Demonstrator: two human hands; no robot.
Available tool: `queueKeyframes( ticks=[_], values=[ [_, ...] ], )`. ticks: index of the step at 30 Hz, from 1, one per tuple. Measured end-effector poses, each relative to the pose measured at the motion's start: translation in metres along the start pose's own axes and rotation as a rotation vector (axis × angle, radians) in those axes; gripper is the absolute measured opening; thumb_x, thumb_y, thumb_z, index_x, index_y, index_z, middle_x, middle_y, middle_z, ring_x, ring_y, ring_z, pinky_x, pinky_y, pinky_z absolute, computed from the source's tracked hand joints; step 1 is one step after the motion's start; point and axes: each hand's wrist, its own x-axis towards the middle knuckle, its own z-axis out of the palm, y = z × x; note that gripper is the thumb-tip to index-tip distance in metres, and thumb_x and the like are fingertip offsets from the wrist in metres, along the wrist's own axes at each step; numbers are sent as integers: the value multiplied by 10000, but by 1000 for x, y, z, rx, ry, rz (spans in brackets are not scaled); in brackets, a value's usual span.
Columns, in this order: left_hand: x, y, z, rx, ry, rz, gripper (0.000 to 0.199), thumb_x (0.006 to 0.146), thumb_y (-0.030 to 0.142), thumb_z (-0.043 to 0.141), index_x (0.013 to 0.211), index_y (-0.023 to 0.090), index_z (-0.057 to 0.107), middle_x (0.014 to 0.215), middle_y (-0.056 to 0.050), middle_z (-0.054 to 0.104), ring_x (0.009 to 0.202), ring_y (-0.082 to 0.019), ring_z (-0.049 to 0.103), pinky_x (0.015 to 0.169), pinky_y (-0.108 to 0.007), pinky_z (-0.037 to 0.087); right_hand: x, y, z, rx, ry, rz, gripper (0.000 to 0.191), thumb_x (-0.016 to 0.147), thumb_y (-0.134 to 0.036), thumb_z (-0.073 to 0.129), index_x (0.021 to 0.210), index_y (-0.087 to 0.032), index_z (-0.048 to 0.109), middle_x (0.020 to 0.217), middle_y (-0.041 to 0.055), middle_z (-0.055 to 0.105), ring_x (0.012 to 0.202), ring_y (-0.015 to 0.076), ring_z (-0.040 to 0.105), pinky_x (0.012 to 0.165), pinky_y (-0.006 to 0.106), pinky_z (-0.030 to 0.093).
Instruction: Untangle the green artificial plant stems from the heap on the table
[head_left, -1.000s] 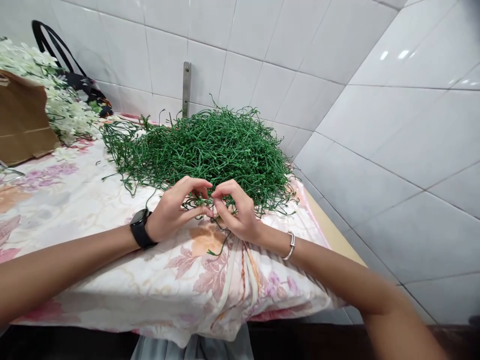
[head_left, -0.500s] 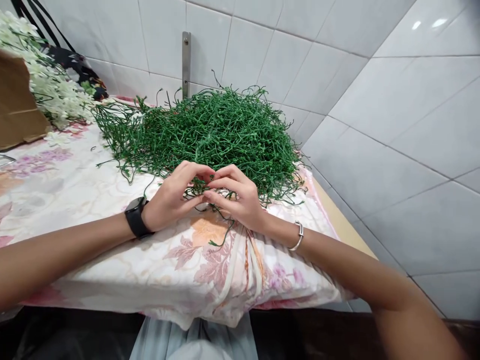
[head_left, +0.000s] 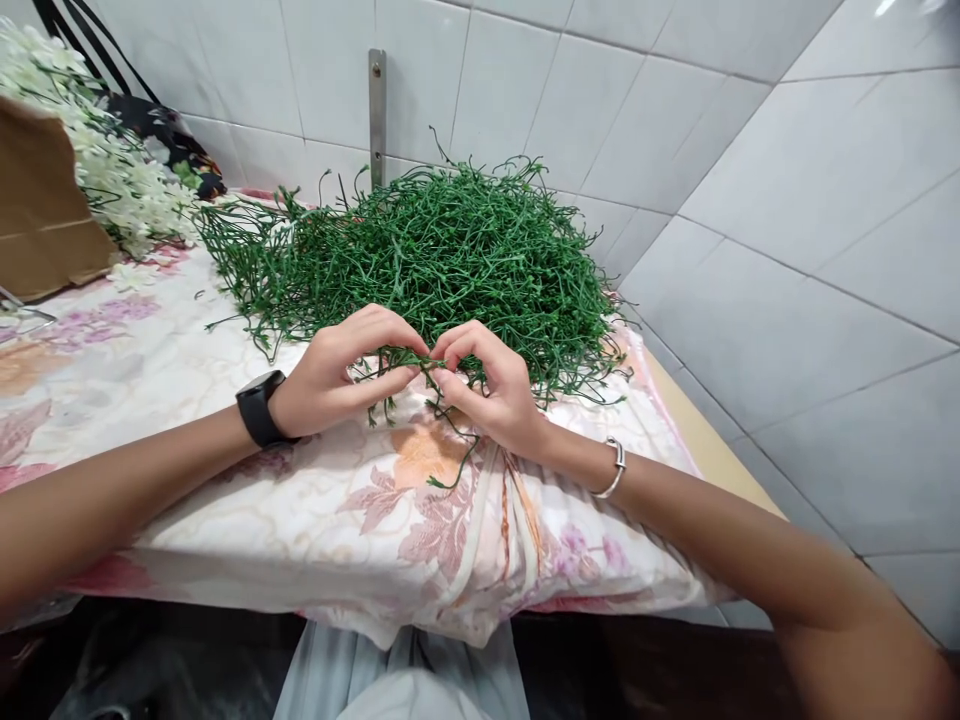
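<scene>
Left hand (head_left: 330, 368) and right hand (head_left: 501, 396) pinch a green stem (head_left: 430, 364) at dial centre, fingertips nearly meeting. This piece looks unfinished; the tangled stem pile (head_left: 480, 255) at 12 o'clock lies loose, apparently unworked, finished count indeterminable.

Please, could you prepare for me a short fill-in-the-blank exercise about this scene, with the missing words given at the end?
1. The left hand and the right hand hold thin ____ stems between them.
2. The black watch is on the ____ wrist.
3. The silver bracelet is on the ____ wrist.
4. Beside the brown cardboard is a bunch of ____ flowers.

Missing words: green; left; right; white.
</scene>
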Motion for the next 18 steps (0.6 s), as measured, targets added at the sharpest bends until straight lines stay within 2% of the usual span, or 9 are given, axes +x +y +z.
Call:
queueKeyframes(
  ticks=[3, 9, 15, 18],
  values=[
    [0, 0, -2, 23, 29, -24, 117, 777, 230, 511, 867, 176, 564, 888, -46, 611, 860, -153, 541, 774, -305, 415, -1, 1, 0, 53, 9, 49, 76, 767, -167, 528, 745, -165, 455, 820, 23, 532, 804, 101, 509, 753, 290, 429],
    [0, 3, -4, 239, 50, -92, 145, 757, 319, 561, 828, 193, 574, 784, 9, 613, 757, -133, 527, 799, -352, 261, -4, -1, 0, 142, 39, 86, 64, 780, -153, 519, 759, -172, 462, 894, 40, 566, 855, 111, 553, 780, 305, 455],
    [-1, 5, -1, 236, 5, -98, 122, 794, 301, 525, 857, 217, 587, 729, 37, 598, 691, -104, 484, 733, -313, 233, -6, -1, 1, 162, 40, 86, 98, 776, -131, 520, 745, -170, 435, 891, 37, 574, 840, 100, 563, 764, 284, 457],
    [-2, 4, 0, 211, 48, -108, 118, 784, 302, 537, 845, 216, 591, 680, 43, 572, 649, -101, 458, 704, -301, 243, -5, 0, 0, 165, 1, 117, 97, 778, -149, 522, 743, -165, 433, 904, 42, 583, 853, 101, 559, 765, 281, 450]
  ],
)
